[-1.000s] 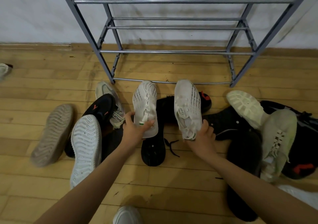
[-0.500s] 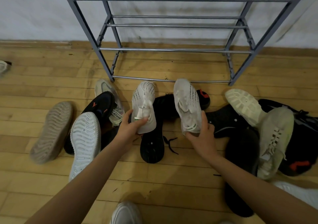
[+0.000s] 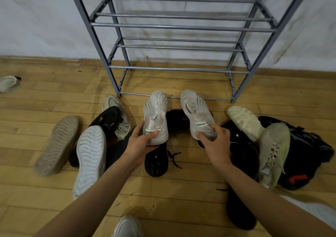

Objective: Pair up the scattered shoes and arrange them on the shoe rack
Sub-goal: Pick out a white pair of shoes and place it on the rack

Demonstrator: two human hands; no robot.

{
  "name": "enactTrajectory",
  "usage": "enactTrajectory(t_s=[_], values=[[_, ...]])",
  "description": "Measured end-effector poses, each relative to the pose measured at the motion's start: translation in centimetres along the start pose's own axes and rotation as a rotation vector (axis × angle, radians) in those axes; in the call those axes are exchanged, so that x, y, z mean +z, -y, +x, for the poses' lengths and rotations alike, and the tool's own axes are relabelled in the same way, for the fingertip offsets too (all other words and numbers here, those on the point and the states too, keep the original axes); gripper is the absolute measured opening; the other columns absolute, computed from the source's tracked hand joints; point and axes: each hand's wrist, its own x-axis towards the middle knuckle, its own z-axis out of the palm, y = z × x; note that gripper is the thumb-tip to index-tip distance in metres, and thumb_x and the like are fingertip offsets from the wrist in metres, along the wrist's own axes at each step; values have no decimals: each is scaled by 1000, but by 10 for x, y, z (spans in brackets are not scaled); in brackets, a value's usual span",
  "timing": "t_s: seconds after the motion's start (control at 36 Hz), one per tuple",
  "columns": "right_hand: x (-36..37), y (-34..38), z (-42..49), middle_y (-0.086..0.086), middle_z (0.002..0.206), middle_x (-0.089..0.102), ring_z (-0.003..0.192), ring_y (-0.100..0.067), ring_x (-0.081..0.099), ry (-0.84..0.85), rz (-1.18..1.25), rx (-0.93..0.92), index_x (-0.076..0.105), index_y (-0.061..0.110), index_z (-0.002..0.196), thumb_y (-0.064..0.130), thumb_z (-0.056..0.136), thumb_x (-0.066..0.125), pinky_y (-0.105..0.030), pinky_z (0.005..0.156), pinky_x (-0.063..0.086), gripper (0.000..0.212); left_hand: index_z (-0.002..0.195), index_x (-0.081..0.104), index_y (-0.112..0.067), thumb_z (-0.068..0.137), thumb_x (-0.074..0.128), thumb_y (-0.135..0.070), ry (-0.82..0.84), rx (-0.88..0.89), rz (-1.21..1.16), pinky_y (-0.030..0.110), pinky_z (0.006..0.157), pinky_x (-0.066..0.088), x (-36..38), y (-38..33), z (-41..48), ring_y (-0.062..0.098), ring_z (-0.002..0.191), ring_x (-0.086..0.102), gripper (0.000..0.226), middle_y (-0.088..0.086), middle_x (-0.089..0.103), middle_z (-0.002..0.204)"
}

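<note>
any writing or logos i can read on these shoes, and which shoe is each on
"AFFORE", reading uncertain: white tab of the grey shoe behind the black shoe.
Green tabs on the left white knit shoe and right white knit shoe: too blurred to read.
Orange mark on the black shoe: no letters.

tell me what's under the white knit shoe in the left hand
Under the white knit shoe held in the left hand, a black shoe lies sole-up on the wooden floor. Its far end is covered by the held shoe, so what lies there cannot be seen.

Matt grey metal shoe rack [image 3: 181,26], knit cloth white shoes [image 3: 156,113], scuffed wooden floor [image 3: 45,95]
</note>
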Motion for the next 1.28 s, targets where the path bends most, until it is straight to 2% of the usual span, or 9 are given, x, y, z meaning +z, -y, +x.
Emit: enactTrajectory(t_s=[0.11,0.19,0.28,0.42,0.64,0.75,0.83,1.08,1.28], values=[[-3,10,-1,1,119,37,106,-11,44,-24,24,-33,56,18,120,29,79,75,-21,86,36,46,146,32,-28,82,68,-1,1,36,-24,47,91,53,8,-11,-5,25,104,65,78,6,60,127],[2,19,5,1,116,37,105,-12,44,-34,35,-45,56,17,120,28,80,74,-21,84,35,46,147,31,-28,81,69,-1,-1,60,5,42,83,56,13,-24,1,21,99,66,80,4,62,123],[11,26,18,-4,123,39,102,-10,41,-10,26,-57,56,16,118,28,80,73,-20,83,33,43,147,31,-27,82,68,1,-26,70,36,40,80,56,16,-42,15,21,98,64,80,5,57,132],[37,37,60,-7,125,41,111,-17,46,39,-27,-113,56,16,117,28,81,72,-19,82,35,41,147,31,-25,83,66,2,-40,98,117,36,74,54,12,-73,58,30,115,59,78,8,55,136],[100,54,119,-7,127,39,104,-6,39,75,-60,-239,55,11,117,24,85,69,-14,85,36,37,145,34,-31,83,69,-3,-79,151,227,36,83,51,6,-95,140,27,116,58,76,5,53,139],[131,55,148,-12,128,40,110,-17,45,46,-57,-243,54,8,119,20,85,69,-6,82,29,38,145,34,-29,84,66,1,-109,193,229,41,90,52,3,-100,175,29,120,55,75,6,47,144],[152,53,168,-12,130,37,115,-24,47,42,-51,-212,53,10,122,21,86,68,-17,87,35,40,145,35,-28,84,66,2,-136,237,260,48,98,49,-4,-104,196,29,121,55,75,8,47,143],[199,48,197,-11,135,35,115,-23,47,21,4,-203,53,10,122,20,85,67,-20,81,37,40,145,34,-25,83,65,4,-129,285,298,43,100,48,-28,-97,238,22,117,55,75,5,50,139],[228,40,199,-16,129,39,113,-26,49,10,10,-194,54,5,121,18,85,68,-10,80,33,41,147,31,-25,86,65,0,-140,248,219,46,101,47,-36,-89,261,26,122,55,74,7,50,141]])
